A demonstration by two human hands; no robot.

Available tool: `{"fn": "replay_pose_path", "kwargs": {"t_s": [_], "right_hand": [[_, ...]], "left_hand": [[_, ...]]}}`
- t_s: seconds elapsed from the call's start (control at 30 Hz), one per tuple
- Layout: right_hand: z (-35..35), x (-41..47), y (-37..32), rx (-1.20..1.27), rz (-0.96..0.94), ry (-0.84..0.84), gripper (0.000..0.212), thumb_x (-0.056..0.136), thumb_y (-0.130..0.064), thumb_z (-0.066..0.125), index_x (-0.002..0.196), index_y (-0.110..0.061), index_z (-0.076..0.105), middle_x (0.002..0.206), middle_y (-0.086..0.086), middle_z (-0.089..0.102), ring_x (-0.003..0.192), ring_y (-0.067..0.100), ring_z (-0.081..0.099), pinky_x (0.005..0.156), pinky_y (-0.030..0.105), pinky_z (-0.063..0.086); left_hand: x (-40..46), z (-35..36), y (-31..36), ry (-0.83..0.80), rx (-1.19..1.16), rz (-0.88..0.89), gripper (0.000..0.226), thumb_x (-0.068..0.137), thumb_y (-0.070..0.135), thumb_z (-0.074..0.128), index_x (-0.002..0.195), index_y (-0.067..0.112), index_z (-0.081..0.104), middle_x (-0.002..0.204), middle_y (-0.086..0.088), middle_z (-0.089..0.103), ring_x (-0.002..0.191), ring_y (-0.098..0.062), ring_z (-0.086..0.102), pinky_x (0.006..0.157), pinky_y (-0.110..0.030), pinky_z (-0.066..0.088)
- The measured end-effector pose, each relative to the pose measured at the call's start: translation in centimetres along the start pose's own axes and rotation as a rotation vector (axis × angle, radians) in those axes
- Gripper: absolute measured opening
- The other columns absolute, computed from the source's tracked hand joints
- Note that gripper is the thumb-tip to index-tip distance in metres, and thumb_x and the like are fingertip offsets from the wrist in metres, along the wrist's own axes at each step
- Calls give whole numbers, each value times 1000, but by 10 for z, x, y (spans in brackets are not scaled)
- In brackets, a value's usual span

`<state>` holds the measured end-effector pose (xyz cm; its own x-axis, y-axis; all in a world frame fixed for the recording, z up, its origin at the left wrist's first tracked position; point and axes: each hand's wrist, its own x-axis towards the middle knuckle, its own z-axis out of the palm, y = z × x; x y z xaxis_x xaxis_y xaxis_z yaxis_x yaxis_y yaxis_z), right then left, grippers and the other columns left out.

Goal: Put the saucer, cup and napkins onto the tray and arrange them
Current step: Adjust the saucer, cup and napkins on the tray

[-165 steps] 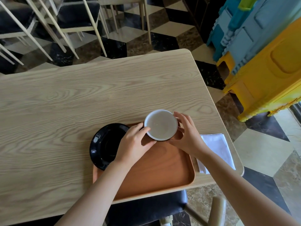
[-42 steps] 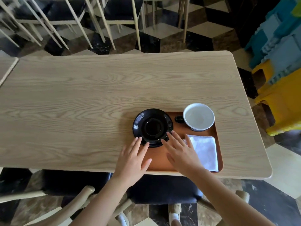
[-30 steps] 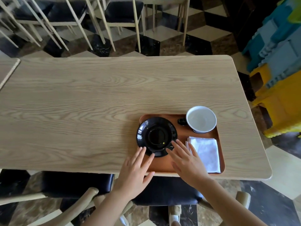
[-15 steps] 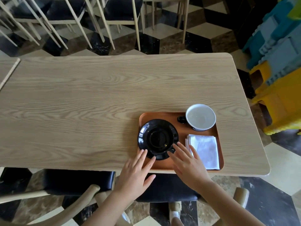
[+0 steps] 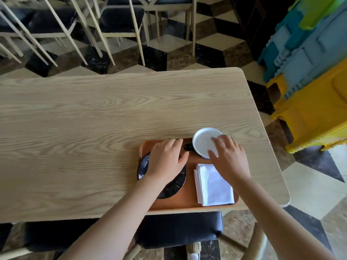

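An orange-brown tray (image 5: 189,203) lies at the table's near edge. On its left part sits the black saucer (image 5: 174,184), mostly covered by my left hand (image 5: 165,160), which hovers over it with fingers spread, fingertips near the cup's black handle (image 5: 187,146). The cup (image 5: 203,142), white inside, stands at the tray's far right corner. My right hand (image 5: 229,158) is blurred, open, over the cup's near right rim. Whether it touches the cup is unclear. The folded white napkins (image 5: 214,186) lie on the tray's right part, below the cup.
The light wooden table (image 5: 93,128) stretches left and far from the tray. A black-cushioned chair (image 5: 178,228) sits below the near edge. Yellow and blue plastic stools (image 5: 309,91) are stacked at the right. More chairs (image 5: 120,21) stand beyond the table.
Both hands have moved forward from the tray's near edge. The left now hovers over the saucer and the right reaches the cup. The saucer sits fully on the tray.
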<state>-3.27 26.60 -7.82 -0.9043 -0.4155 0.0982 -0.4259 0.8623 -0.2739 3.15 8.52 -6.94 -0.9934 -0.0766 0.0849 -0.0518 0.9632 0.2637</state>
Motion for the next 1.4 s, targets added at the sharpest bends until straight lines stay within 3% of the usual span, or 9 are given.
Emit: {"fn": "replay_pose_path", "kwargs": {"t_s": [0.13, 0.3, 0.5, 0.6, 0.83, 1.03, 1.23, 1.33, 1.4], "right_hand": [[6, 32, 33, 232, 249, -197, 46, 87, -19, 54, 131, -9, 45, 133, 16, 49, 118, 35, 46, 96, 40, 39], [11, 37, 42, 472, 367, -240, 42, 80, -3, 52, 120, -13, 57, 112, 15, 67, 102, 32, 60, 86, 35, 46], [12, 31, 42, 559, 365, -238, 39, 82, -5, 47, 116, -20, 60, 100, 10, 70, 92, 30, 64, 80, 46, 55], [13, 28, 38, 565, 353, -238, 35, 82, -3, 45, 109, -17, 62, 95, 12, 71, 84, 33, 65, 79, 47, 54], [18, 22, 29, 575, 329, -246, 39, 85, -6, 46, 117, -24, 59, 101, 3, 69, 91, 18, 61, 78, 27, 48], [14, 16, 30, 615, 332, -255, 39, 88, -7, 45, 123, -22, 55, 103, 7, 68, 95, 25, 64, 84, 46, 54], [10, 1, 33, 613, 309, -195, 38, 89, -13, 54, 127, -17, 51, 115, 6, 65, 98, 21, 63, 83, 31, 49], [6, -27, 46, 412, 144, -87, 38, 85, -14, 62, 123, -11, 55, 121, 9, 62, 107, 26, 59, 86, 37, 51], [6, -51, 57, 214, -21, -96, 45, 80, -14, 69, 123, -9, 56, 128, 11, 59, 119, 30, 54, 88, 40, 51]], "left_hand": [[48, 20, 18, -210, -168, -199, 46, 88, 40, 52, 123, 11, 53, 123, -9, 60, 110, -29, 55, 83, -38, 46], [59, 36, 16, -249, -388, -312, 28, 82, 24, 63, 110, 17, 64, 109, -5, 70, 101, -24, 62, 81, -37, 51], [56, 41, 5, -284, -492, -275, 30, 84, 23, 62, 114, 16, 65, 115, -2, 69, 104, -17, 62, 87, -38, 50], [50, 40, 0, -258, -527, -264, 30, 84, 19, 62, 113, 16, 66, 108, -2, 72, 89, -18, 68, 83, -39, 53], [36, 38, -7, -204, -527, -280, 31, 84, 19, 63, 114, 17, 65, 112, 2, 70, 96, -12, 65, 84, -25, 48], [33, 37, -2, -194, -531, -288, 31, 86, 18, 61, 117, 15, 63, 116, 0, 68, 108, -14, 59, 83, -20, 39], [15, 33, 3, -81, -529, -335, 46, 88, 18, 60, 131, 8, 47, 133, -10, 53, 118, -26, 52, 101, -38, 41], [-16, 35, 16, 174, -482, -188, 33, 88, 13, 56, 120, 6, 55, 119, -12, 60, 105, -27, 58, 94, -36, 46], [-43, 43, 29, 119, -419, 30, 31, 89, 16, 50, 117, 6, 57, 114, -12, 63, 104, -25, 60, 92, -33, 47]]}}
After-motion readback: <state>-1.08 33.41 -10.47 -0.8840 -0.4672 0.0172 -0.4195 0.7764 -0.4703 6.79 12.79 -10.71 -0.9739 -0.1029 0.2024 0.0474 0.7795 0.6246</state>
